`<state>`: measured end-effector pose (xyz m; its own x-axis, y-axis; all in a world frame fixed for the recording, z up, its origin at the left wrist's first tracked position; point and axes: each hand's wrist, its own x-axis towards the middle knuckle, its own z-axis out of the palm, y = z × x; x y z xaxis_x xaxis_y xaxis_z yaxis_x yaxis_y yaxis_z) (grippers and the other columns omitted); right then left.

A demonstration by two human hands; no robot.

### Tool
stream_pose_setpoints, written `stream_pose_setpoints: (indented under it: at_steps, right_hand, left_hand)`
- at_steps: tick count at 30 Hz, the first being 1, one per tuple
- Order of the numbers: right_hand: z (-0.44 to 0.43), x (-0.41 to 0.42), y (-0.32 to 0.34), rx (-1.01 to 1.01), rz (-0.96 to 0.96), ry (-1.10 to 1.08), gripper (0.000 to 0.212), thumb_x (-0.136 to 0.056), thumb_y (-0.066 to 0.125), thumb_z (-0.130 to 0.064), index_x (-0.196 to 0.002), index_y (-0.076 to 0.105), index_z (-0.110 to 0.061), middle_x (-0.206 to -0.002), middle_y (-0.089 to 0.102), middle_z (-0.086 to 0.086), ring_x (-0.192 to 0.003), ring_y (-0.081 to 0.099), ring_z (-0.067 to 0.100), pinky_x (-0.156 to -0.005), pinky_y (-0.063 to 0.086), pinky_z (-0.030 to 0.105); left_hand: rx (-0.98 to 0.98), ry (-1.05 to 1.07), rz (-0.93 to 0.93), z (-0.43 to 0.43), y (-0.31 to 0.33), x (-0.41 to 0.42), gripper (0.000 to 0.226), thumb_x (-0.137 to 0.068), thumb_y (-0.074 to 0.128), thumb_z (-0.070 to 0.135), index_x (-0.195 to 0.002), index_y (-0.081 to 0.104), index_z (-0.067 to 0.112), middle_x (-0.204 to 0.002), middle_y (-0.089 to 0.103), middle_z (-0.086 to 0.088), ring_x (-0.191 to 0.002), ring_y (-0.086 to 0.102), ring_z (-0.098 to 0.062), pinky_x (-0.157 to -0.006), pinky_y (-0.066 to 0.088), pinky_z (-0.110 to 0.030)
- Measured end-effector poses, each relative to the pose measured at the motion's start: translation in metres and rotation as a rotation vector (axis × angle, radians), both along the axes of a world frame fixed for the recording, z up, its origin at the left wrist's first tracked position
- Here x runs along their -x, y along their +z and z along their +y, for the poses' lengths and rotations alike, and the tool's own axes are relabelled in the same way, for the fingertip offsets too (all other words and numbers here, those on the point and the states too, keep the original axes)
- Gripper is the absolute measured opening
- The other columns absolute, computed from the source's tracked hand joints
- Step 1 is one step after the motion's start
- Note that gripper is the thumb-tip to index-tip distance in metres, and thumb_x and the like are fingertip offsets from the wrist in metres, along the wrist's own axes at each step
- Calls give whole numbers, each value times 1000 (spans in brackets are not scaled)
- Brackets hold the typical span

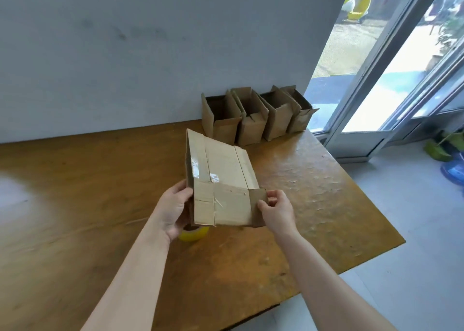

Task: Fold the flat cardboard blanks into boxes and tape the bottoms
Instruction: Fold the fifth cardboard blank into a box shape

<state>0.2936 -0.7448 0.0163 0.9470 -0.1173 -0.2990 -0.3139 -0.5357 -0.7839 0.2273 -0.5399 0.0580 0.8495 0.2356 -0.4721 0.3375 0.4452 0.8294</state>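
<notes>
Holding the flattened brown cardboard blank [223, 170] above the middle of the wooden table [313, 180], the person curls the left hand [175, 207] round its left edge and pinches a small flap [258, 197] at its near right corner with the right hand [277, 211]. Pushing those edges toward each other should square it open.

Both bare forearms reach forward from the lower edge, converging. The left hand [175, 210] grips the blank [221, 180] by its left edge, thumb on top (fingers hidden beneath). The right hand [277, 211] pinches the right flap between thumb and curled fingers.
</notes>
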Motion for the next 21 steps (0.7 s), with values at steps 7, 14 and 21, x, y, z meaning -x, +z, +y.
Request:
stream_pose_setpoints:
  at_steps: [7, 14, 21]
  right_hand:
    - [19, -53, 20, -68, -1, 115, 65, -88, 58, -56, -140, 42, -21, -136, 54, 1, -120, 52, 21, -100, 48, 43]
    - [66, -81, 88, -329, -148, 471, 98, -73, 66, -63, -152, 18, -29, -156, 26, -5, -140, 29, 16, -106, 34, 34]
    - [56, -118, 90, -231, -101, 612, 77, -88, 63, -6, -149, 23, -29, -143, 42, -1, -122, 48, 19, -94, 52, 35]
  left_hand:
    - [-428, 27, -98, -15, 16, -51, 18, -94, 57, 11, -104, 68, 21, -95, 74, -2, -93, 68, -26, -73, 57, -40]
    - [-1020, -94, -71, -27, 41, -63, 19, -95, 51, 16, -106, 62, 28, -90, 67, 9, -81, 61, -8, -63, 51, -19]
    - [-1126, 165, 68, -34, 58, -70, 18, -89, 48, 7, -74, 49, 16, -63, 46, 4, -56, 41, -12, -44, 27, -15]
